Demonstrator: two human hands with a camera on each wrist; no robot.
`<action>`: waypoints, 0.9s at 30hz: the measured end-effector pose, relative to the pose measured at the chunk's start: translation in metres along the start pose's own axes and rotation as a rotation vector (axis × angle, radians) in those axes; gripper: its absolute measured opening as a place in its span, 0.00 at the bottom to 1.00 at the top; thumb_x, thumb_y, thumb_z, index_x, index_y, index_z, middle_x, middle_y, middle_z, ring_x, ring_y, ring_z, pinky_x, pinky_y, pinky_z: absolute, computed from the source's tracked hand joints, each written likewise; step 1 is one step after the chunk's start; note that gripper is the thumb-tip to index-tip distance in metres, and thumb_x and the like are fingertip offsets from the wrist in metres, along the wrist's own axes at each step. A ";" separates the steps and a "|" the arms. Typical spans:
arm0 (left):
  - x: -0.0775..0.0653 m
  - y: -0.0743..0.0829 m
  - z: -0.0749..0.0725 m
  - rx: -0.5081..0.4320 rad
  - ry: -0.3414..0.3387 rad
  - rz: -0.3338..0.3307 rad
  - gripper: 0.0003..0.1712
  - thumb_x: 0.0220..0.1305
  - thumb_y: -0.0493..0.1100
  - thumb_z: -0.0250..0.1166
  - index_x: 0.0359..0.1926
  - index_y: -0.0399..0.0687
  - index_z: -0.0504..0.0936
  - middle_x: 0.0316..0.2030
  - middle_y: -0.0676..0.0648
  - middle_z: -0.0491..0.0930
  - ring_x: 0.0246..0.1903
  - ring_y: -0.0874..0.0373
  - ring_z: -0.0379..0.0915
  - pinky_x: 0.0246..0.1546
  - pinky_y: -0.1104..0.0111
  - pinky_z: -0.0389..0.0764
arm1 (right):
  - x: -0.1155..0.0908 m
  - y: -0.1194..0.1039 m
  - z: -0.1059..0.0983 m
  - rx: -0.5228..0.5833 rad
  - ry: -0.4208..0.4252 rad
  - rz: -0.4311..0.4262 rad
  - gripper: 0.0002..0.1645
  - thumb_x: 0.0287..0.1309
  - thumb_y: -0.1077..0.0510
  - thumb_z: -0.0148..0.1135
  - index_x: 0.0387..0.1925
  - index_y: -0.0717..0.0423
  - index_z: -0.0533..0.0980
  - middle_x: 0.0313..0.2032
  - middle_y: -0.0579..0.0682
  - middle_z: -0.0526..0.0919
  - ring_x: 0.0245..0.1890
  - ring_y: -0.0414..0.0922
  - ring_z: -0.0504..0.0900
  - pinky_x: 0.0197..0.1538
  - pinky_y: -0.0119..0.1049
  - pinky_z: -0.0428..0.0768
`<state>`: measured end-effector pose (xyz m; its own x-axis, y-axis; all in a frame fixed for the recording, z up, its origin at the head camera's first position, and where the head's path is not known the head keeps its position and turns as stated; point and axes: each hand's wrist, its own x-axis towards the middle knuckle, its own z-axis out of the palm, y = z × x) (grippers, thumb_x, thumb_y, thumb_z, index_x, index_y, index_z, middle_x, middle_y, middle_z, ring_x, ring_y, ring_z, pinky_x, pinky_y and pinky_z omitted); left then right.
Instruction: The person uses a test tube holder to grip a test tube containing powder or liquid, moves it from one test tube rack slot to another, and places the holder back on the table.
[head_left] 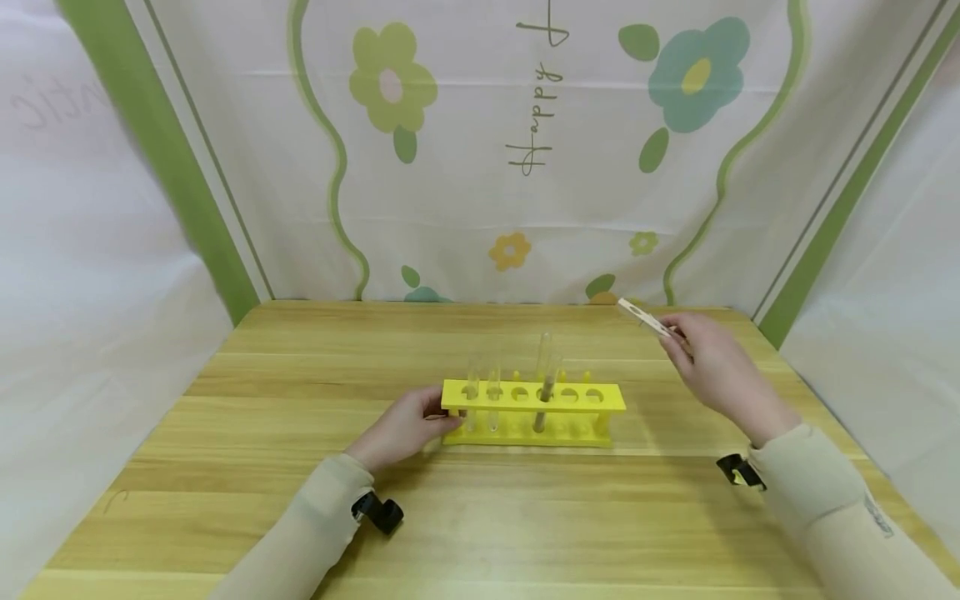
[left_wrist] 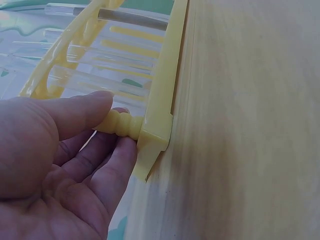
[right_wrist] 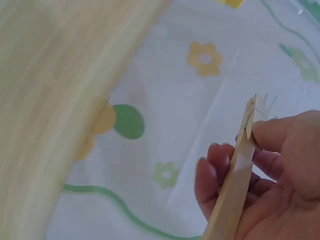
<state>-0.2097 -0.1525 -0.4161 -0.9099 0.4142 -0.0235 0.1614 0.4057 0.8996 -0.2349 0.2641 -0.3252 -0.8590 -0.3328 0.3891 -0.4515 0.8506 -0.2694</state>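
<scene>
A yellow test tube rack (head_left: pixel 517 407) stands on the wooden table. My left hand (head_left: pixel 405 427) is at its left end, thumb and fingers around the yellow end post (left_wrist: pixel 125 125) in the left wrist view. Two clear test tubes (head_left: pixel 493 400) sit in the left holes. Right of the middle, a test tube with dark contents (head_left: pixel 547 392) stands in the rack, with another clear tube (head_left: pixel 544 350) just behind it. Raised at the right, away from the rack, my right hand (head_left: pixel 712 362) holds a wooden test tube clamp (right_wrist: pixel 235 185); its wire spring shows near the thumb.
The wooden table (head_left: pixel 480 517) spreads around the rack on all sides. A white cloth with printed flowers (head_left: pixel 480 192) hangs behind its far edge, and pale cloth walls (head_left: pixel 885 292) flank it. Short yellow pegs (head_left: pixel 587 377) rise along the rack's back.
</scene>
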 end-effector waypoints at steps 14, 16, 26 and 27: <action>0.001 -0.005 -0.002 -0.019 -0.022 0.011 0.15 0.70 0.42 0.64 0.56 0.56 0.80 0.49 0.54 0.81 0.50 0.57 0.77 0.46 0.64 0.79 | -0.011 -0.052 -0.005 0.005 0.248 -0.311 0.19 0.54 0.72 0.68 0.50 0.67 0.78 0.36 0.56 0.85 0.30 0.49 0.83 0.32 0.47 0.81; 0.001 -0.005 -0.003 -0.016 -0.021 0.012 0.15 0.70 0.42 0.64 0.56 0.56 0.80 0.49 0.54 0.82 0.50 0.57 0.77 0.45 0.64 0.79 | -0.011 -0.057 -0.005 -0.008 0.254 -0.330 0.20 0.53 0.72 0.69 0.49 0.66 0.79 0.36 0.56 0.85 0.32 0.51 0.84 0.34 0.48 0.82; 0.001 -0.003 -0.002 -0.019 -0.022 0.015 0.14 0.69 0.42 0.64 0.55 0.54 0.81 0.49 0.52 0.82 0.49 0.56 0.77 0.45 0.63 0.79 | -0.010 -0.069 0.002 -0.027 0.266 -0.379 0.17 0.50 0.72 0.71 0.44 0.65 0.80 0.37 0.55 0.86 0.34 0.52 0.86 0.36 0.46 0.83; 0.001 -0.003 -0.002 -0.019 -0.022 0.014 0.14 0.69 0.42 0.65 0.55 0.54 0.81 0.49 0.52 0.82 0.49 0.56 0.77 0.45 0.63 0.79 | -0.010 -0.070 0.003 -0.031 0.273 -0.383 0.17 0.50 0.72 0.71 0.43 0.65 0.80 0.36 0.55 0.86 0.34 0.52 0.86 0.36 0.46 0.83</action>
<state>-0.2118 -0.1551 -0.4178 -0.8988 0.4378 -0.0203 0.1666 0.3840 0.9082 -0.1955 0.2063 -0.3124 -0.5350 -0.5095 0.6739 -0.7128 0.7004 -0.0363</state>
